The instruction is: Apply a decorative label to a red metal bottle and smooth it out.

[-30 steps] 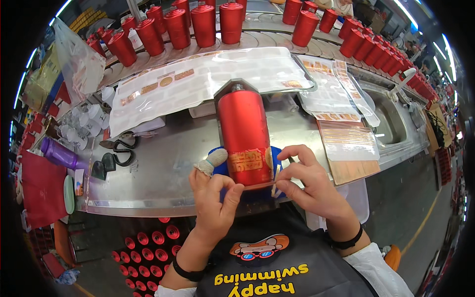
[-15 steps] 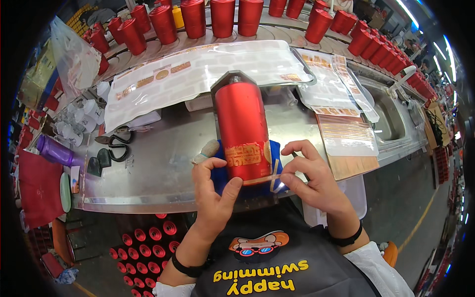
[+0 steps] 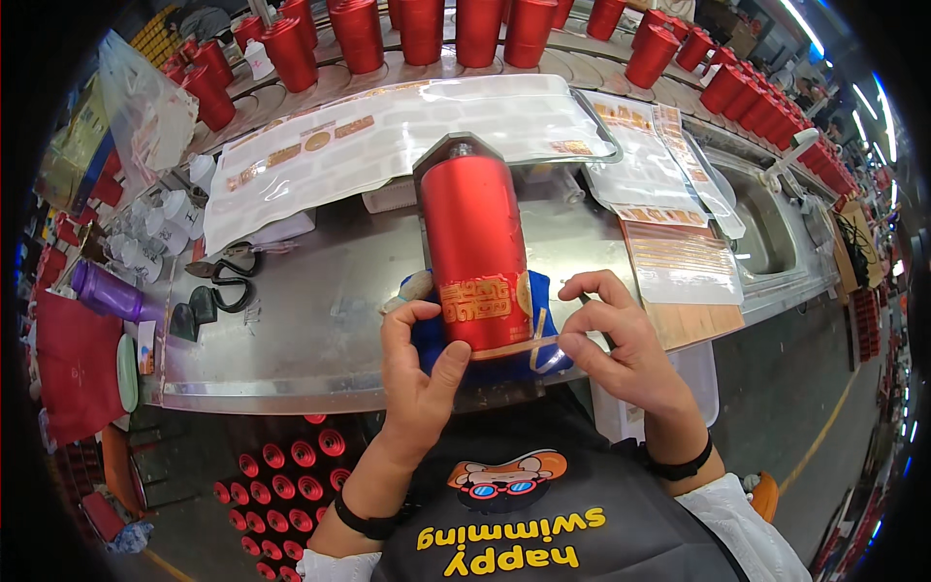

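Observation:
A red metal canister [image 3: 472, 233] with a gold decal [image 3: 476, 299] lies in a dark angular holder [image 3: 423, 167], its near end toward me. My left hand [image 3: 419, 364] grips the near left side, thumb pressed by the bottom edge and index finger along the side. A thin gold strip [image 3: 514, 348] runs along the bottom edge of the canister. Its free end is pinched between thumb and index finger of my right hand [image 3: 621, 344], just off the canister's right side. Under the canister is a blue cloth [image 3: 550, 359]; a pale finger-shaped piece [image 3: 417, 287] sits beside my left fingertips.
Decal sheets [image 3: 388, 126] lie across the back of the metal table [image 3: 291, 339]. More sheets [image 3: 679, 267] are on the right, by a sink [image 3: 761, 228]. Scissors [image 3: 231, 276] and a purple bottle [image 3: 107, 291] lie left. Red canisters [image 3: 420, 34] line a conveyor behind.
The canisters on the conveyor have shifted right. My right hand has moved slightly right with the strip end, and my left hand slightly up the canister's side.

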Demonstrator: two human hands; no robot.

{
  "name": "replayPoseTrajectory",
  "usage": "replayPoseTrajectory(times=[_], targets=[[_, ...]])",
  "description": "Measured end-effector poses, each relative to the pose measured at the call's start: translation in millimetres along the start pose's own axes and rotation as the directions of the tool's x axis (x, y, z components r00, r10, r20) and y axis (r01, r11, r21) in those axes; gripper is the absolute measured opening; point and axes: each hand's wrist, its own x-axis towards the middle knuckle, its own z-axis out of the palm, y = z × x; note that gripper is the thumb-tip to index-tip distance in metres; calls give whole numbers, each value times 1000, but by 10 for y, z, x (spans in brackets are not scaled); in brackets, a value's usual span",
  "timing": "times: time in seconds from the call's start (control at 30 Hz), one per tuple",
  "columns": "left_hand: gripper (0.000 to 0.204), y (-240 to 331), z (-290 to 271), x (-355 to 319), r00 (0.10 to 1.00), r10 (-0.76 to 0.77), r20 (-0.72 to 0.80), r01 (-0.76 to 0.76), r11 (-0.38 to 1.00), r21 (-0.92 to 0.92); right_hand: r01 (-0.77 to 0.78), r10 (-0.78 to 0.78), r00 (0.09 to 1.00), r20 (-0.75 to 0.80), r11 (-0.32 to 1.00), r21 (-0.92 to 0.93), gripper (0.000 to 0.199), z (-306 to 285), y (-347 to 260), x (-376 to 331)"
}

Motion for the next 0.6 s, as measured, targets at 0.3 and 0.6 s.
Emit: replayPoseTrajectory(times=[0.3,0.6], targets=[[53,9,16,16,999,53,-6,-51,987,153,-11,11,1000,-2,1000,0,10,-11,11,-24],[35,15,-22,-81,974,203,-100,-197,978,70,-114,111,993,44,990,79,8,-9,7,-30]])
